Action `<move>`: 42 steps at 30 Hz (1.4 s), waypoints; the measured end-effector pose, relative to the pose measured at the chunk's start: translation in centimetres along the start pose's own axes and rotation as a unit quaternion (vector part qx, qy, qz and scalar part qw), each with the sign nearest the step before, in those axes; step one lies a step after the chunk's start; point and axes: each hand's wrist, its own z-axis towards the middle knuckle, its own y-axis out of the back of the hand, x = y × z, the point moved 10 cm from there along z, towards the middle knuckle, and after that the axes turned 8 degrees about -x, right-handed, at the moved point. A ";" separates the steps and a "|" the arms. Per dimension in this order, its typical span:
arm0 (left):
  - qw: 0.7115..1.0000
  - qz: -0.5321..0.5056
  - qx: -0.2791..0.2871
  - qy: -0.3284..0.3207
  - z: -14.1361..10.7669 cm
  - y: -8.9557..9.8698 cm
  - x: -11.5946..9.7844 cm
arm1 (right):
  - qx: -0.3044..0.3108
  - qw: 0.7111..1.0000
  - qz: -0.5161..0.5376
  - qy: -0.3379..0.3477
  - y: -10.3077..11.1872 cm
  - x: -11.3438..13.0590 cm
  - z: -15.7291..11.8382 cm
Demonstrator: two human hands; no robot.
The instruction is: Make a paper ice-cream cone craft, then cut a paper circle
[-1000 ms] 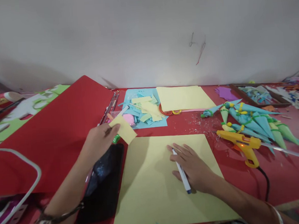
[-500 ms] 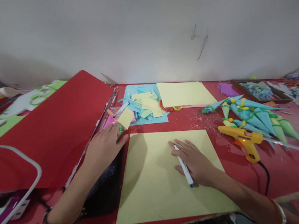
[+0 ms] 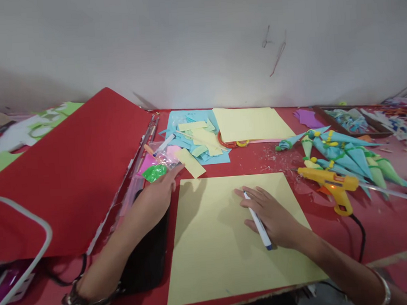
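A large pale yellow sheet [image 3: 210, 245] lies on the red table in front of me. Over its right half is my right hand [image 3: 267, 213], holding a white marker [image 3: 258, 223] with a dark blue end between its fingers. My left hand [image 3: 157, 193] reaches beyond the sheet's upper left corner, its fingers at the lower left end of a small yellow strip [image 3: 191, 164]. Beside those fingers are a shiny green packet [image 3: 154, 173] and clear plastic. Behind the strip, blue and yellow paper scraps [image 3: 202, 141] are heaped on a light blue sheet [image 3: 225, 158].
A yellow glue gun [image 3: 331, 185] with a lit orange light lies right of the sheet, near blue and green paper cones [image 3: 355, 160]. More yellow sheets [image 3: 252, 123] rest by the wall. At left are a large red board [image 3: 75, 170] and a black flat object [image 3: 144, 259].
My left hand has moved slightly right, and the small yellow strip has shifted right and now shows longer. The green packet is more exposed. My right hand still holds the marker; the view has shifted slightly.
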 end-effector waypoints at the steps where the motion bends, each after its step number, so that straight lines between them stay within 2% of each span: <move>1: 1.000 0.011 0.010 -0.024 -0.1 -0.2 -0.6 | 0.002 1.000 0.001 -0.001 0.0 0.0 0.0; 5: 0.988 0.057 0.066 -0.126 -0.9 -1.2 -2.9 | 0.010 1.000 0.020 0.005 0.3 0.0 0.2; 7: 0.984 0.075 0.091 -0.132 -1.2 -1.6 -2.9 | -0.002 0.999 0.048 -0.003 0.9 -0.2 0.4; 11: 0.968 0.149 0.132 -0.154 -2.1 -2.4 -2.8 | -0.071 0.977 0.171 -0.108 3.2 -1.5 1.3; 12: 0.964 0.168 0.131 -0.160 -2.2 -2.5 -2.9 | -0.083 0.968 0.204 -0.118 3.7 -1.3 1.7; 14: 0.958 0.201 0.117 -0.167 -2.3 -2.5 -3.1 | -0.084 0.959 0.256 -0.091 4.3 0.3 2.6; 15: 0.956 0.214 0.109 -0.169 -2.3 -2.5 -3.1 | -0.065 0.953 0.285 -0.078 4.0 1.2 3.1; 17: 0.953 0.231 0.097 -0.173 -2.2 -2.6 -3.3 | 0.017 0.933 0.351 -0.076 2.3 2.9 3.4; 20: 0.953 0.232 0.091 -0.169 -2.1 -2.8 -3.2 | 0.145 0.873 0.460 -0.073 -0.7 5.3 2.8; 22: 0.956 0.226 0.085 -0.166 -2.1 -2.7 -3.0 | 0.210 0.831 0.513 -0.053 -1.8 6.6 2.3; 24: 0.958 0.220 0.077 -0.165 -2.1 -2.5 -3.0 | 0.268 0.796 0.539 -0.063 -2.8 6.8 1.8; 26: 0.961 0.210 0.073 -0.165 -2.1 -2.4 -3.1 | 0.309 0.769 0.548 -0.110 -3.7 6.1 1.4; 29: 0.964 0.197 0.069 -0.167 -2.1 -2.4 -3.3 | 0.330 0.759 0.539 -0.156 -4.3 5.3 1.3; 33: 0.963 0.197 0.074 -0.169 -2.0 -2.6 -3.4 | 0.355 0.760 0.522 -0.154 -4.5 5.7 1.2; 36: 0.964 0.186 0.091 -0.168 -1.7 -2.7 -3.3 | 0.323 0.733 0.580 -0.146 -4.3 6.1 1.8; 39: 0.969 0.136 0.128 -0.164 -2.0 -2.8 -3.8 | 0.206 0.708 0.664 -0.125 -3.3 5.0 3.4; 42: 0.964 0.045 0.200 -0.172 -4.3 -3.7 -5.9 | 0.092 0.663 0.731 -0.131 -2.8 3.0 4.6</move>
